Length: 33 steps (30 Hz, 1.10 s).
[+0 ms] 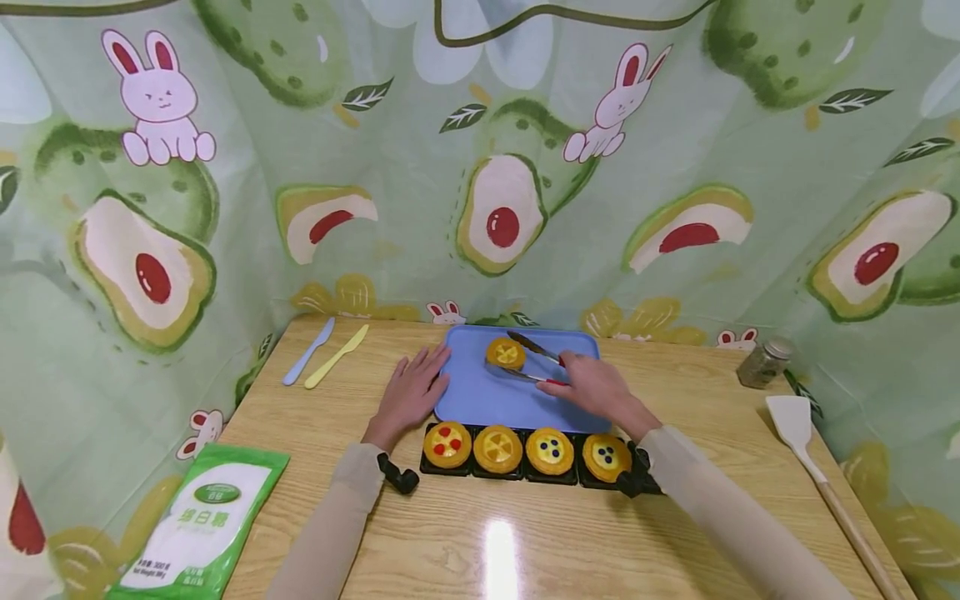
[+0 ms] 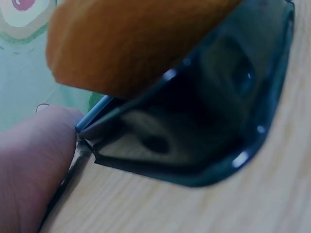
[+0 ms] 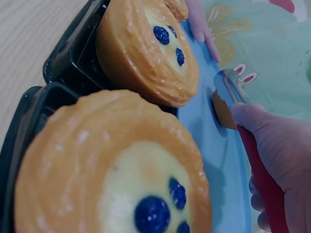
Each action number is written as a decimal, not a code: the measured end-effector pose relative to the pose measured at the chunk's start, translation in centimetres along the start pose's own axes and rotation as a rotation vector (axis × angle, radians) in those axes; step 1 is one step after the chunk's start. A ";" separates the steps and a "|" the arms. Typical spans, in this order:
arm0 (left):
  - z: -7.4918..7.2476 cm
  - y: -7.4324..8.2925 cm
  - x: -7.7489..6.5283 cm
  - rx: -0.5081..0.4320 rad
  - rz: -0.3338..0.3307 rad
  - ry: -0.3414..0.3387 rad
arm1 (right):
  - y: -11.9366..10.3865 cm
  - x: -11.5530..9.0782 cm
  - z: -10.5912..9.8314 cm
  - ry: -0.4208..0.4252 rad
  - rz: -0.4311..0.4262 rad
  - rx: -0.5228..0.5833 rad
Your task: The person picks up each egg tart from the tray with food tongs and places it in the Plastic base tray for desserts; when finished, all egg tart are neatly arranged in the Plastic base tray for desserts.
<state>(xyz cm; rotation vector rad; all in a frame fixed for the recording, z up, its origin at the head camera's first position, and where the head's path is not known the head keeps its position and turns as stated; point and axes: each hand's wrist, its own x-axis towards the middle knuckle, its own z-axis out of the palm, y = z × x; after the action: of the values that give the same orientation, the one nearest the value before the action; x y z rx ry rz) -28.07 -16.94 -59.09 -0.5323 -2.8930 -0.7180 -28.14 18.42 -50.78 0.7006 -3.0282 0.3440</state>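
My right hand [image 1: 596, 385] grips red-handled tongs [image 1: 528, 343] over the blue tray [image 1: 480, 398]. An egg tart [image 1: 506, 354] topped with yellow wedges sits between the tong tips, near the tray's far side. In the right wrist view the red handle [image 3: 265, 182] runs through the curled hand [image 3: 282, 150]. Flat at the tray's left edge lies my left hand [image 1: 408, 392], its fingers extended and fingertips right at the rim. Along the tray's near side stands a row of black plastic cups [image 1: 498, 474] holding tarts with red, yellow-wedge and blueberry toppings [image 1: 550, 451].
Blue and yellow knives [image 1: 309, 353] lie at the back left. A green-and-white sugar bag [image 1: 206, 525] is at the front left. On the right are a spice jar [image 1: 765, 363] and a white spatula with wooden handle [image 1: 836, 508]. A printed curtain [image 1: 420, 150] surrounds the table.
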 end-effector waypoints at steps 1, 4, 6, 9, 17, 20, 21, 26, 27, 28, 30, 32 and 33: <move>0.0 0.0 0.0 -0.001 0.000 0.002 | 0.0 0.1 0.1 0.003 -0.006 0.004; 0.1 0.0 0.0 -0.001 0.003 0.004 | -0.1 0.3 0.3 0.002 -0.011 0.007; 0.1 0.0 0.0 0.002 0.002 0.004 | -0.1 0.4 0.5 -0.003 -0.014 0.008; 0.1 0.1 0.0 -0.001 0.001 0.004 | -0.1 0.5 0.6 -0.006 -0.010 0.008; 0.1 -0.2 0.1 -0.002 -0.001 -0.006 | 0.0 0.5 0.7 -0.012 0.005 0.010; 0.3 -0.3 0.1 0.003 -0.001 -0.005 | 0.1 0.5 0.7 -0.001 -0.003 0.003; 0.3 -0.3 0.1 0.003 -0.001 -0.003 | 0.2 0.4 0.7 0.004 -0.007 0.000; 0.1 -0.2 0.1 0.001 -0.002 -0.003 | 0.3 0.4 0.6 0.015 -0.023 -0.014; 0.1 -0.2 0.1 0.001 -0.002 -0.003 | 0.3 0.3 0.6 0.014 -0.021 -0.016; 0.1 -0.2 0.1 0.001 -0.001 -0.003 | 0.3 0.3 0.6 0.012 -0.020 -0.017; 0.2 -0.2 0.1 0.003 0.003 -0.002 | 0.4 0.3 0.5 0.007 -0.013 -0.021; 0.2 -0.2 0.1 0.004 0.004 0.001 | 0.4 0.2 0.5 0.004 -0.009 -0.020; 0.2 -0.2 0.1 0.004 0.003 0.002 | 0.4 0.1 0.4 0.003 -0.009 -0.021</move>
<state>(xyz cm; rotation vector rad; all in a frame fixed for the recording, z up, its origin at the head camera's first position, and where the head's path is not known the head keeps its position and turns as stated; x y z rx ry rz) -28.22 -16.99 -59.39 -0.5351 -2.8906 -0.7117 -28.41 18.58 -51.26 0.7117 -3.0203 0.3121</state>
